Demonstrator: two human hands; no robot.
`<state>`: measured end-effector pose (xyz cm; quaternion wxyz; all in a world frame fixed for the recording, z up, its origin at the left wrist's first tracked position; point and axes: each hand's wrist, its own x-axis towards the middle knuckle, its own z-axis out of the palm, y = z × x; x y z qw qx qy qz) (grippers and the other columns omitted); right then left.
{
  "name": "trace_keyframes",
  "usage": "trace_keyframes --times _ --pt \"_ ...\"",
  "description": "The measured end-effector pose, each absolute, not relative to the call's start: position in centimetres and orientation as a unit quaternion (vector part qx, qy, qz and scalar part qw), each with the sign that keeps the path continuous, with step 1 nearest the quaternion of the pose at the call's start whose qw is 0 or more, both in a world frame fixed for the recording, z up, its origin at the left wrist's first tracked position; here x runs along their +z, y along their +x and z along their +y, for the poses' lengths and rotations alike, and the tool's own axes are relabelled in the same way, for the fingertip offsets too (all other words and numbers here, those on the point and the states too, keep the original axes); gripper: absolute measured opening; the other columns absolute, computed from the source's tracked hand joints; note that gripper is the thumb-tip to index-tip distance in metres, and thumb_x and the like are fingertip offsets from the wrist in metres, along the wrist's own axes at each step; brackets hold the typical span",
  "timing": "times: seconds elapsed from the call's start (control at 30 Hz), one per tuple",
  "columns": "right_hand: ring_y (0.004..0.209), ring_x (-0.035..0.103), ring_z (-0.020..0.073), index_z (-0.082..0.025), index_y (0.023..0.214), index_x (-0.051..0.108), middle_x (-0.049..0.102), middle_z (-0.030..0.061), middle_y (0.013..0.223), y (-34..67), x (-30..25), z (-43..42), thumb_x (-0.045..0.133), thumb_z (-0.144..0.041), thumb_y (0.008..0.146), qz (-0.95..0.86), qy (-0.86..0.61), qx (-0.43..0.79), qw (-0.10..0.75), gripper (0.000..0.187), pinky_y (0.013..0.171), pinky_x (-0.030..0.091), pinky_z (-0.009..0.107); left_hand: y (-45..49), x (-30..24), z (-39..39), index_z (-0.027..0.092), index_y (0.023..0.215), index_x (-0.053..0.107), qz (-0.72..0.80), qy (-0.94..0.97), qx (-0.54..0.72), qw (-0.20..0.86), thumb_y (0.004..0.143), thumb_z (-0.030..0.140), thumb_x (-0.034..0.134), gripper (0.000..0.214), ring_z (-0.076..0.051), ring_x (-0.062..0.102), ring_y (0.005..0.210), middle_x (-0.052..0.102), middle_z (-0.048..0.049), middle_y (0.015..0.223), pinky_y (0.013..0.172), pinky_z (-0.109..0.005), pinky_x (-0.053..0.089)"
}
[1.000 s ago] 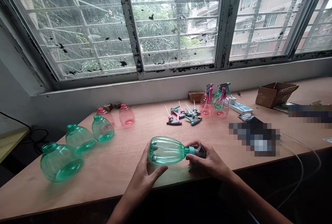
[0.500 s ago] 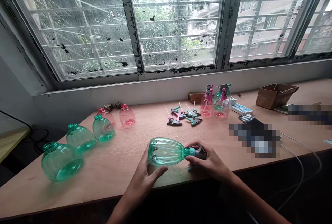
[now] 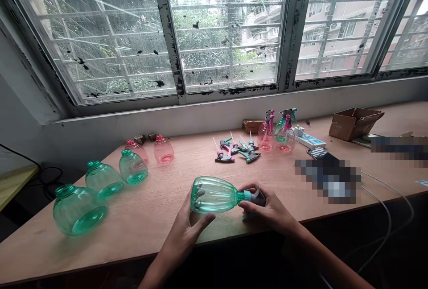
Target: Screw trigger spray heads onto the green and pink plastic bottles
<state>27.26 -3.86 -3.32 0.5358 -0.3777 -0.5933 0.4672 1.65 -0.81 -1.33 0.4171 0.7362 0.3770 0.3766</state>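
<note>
A clear green spray bottle lies sideways in the air above the table's front edge, its base to the left and its neck to the right. My left hand cups the base end, thumb along the near side. My right hand is closed around the dark grey and teal spray head, which sits at the bottle's neck. Behind the hands lie several loose spray heads in pink, teal and grey, some with white tubes sticking up.
Green bottles without heads stand at the left, with pink ones behind. Assembled spray bottles stand at the back, beside a white power strip. Farther right are a cardboard box, a blurred dark object and white cables.
Hardly anything differs. Both hands keep the same hold on the green bottle, and the view has shifted very slightly.
</note>
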Motion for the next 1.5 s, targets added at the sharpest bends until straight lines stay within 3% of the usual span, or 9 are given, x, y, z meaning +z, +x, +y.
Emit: trace_keyframes --times 0.1,0.27,0.4,0.57,0.87,1.07,1.23,1.5 --pt "0.064 0.069 0.019 -0.018 0.107 0.062 0.07 -0.0007 0.07 27.25 -3.36 -3.91 0.076 -0.038 0.086 -0.59 -0.377 0.468 0.539 0.032 0.065 0.055 0.032 1.57 -1.18 -0.87 0.028 0.151 0.037 0.37 0.742 0.375 0.414 0.091 0.047 0.063 0.068 -0.033 0.038 0.145 0.046 -0.0067 0.155 0.12 -0.046 0.03" --pt "0.064 0.069 0.0188 -0.018 0.106 0.062 0.069 -0.0008 0.071 27.26 -3.3 -3.88 0.077 -0.039 0.085 -0.58 -0.381 0.474 0.542 0.034 0.065 0.056 0.032 1.49 -1.42 -0.78 0.028 0.151 0.037 0.376 0.746 0.37 0.407 0.093 0.046 0.062 0.066 -0.033 0.039 0.144 0.047 -0.0072 0.154 0.119 -0.047 0.031" --pt "0.063 0.068 0.0187 -0.018 0.107 0.061 0.069 -0.0011 0.07 27.34 -3.27 -3.86 0.077 -0.04 0.085 -0.584 -0.382 0.47 0.54 0.034 0.066 0.056 0.032 1.52 -1.68 -0.78 0.028 0.156 0.025 0.388 0.76 0.372 0.365 0.088 0.043 0.069 0.083 -0.033 0.037 0.145 0.043 -0.0087 0.156 0.121 -0.048 0.026" --pt "0.064 0.068 0.0189 -0.018 0.106 0.061 0.069 -0.0013 0.07 27.35 -3.41 -3.89 0.076 -0.039 0.086 -0.593 -0.377 0.464 0.539 0.033 0.065 0.055 0.032 1.58 -1.59 -0.91 0.027 0.159 0.01 0.392 0.748 0.363 0.393 0.09 0.044 0.066 0.09 -0.031 0.034 0.146 0.033 -0.0094 0.162 0.122 -0.048 0.024" --pt "0.064 0.069 0.02 -0.019 0.109 0.062 0.071 0.0 0.069 27.33 -3.35 -3.9 0.075 -0.043 0.086 -0.594 -0.389 0.455 0.537 0.037 0.066 0.055 0.033 1.69 -0.85 -1.24 0.026 0.156 0.024 0.376 0.739 0.357 0.43 0.092 0.045 0.063 0.077 -0.033 0.039 0.144 0.047 -0.0069 0.154 0.12 -0.046 0.03" --pt "0.065 0.07 0.0203 -0.019 0.11 0.063 0.071 0.0002 0.072 27.34 -3.41 -3.88 0.076 -0.043 0.085 -0.588 -0.395 0.453 0.541 0.037 0.067 0.056 0.032 1.5 -0.78 -1.31 0.023 0.157 0.024 0.373 0.744 0.363 0.418 0.093 0.05 0.059 0.077 -0.035 0.035 0.146 0.043 -0.0094 0.157 0.121 -0.05 0.024" --pt "0.066 0.07 0.0206 -0.019 0.109 0.064 0.071 0.0 0.071 27.3 -3.2 -3.91 0.077 -0.043 0.084 -0.583 -0.396 0.453 0.545 0.038 0.067 0.057 0.033 1.41 -1.07 -0.86 0.024 0.151 0.037 0.389 0.728 0.371 0.425 0.094 0.054 0.055 0.067 -0.035 0.039 0.143 0.045 -0.0088 0.155 0.121 -0.052 0.024" --pt "0.062 0.071 0.021 -0.018 0.107 0.063 0.07 0.0 0.069 27.4 -3.22 -3.94 0.079 -0.046 0.081 -0.549 -0.391 0.475 0.566 0.042 0.064 0.059 0.034 1.54 -1.17 -1.34 0.033 0.158 0.007 0.373 0.738 0.367 0.426 0.09 0.041 0.068 0.092 -0.027 0.027 0.15 0.029 -0.0057 0.164 0.123 -0.045 0.021"
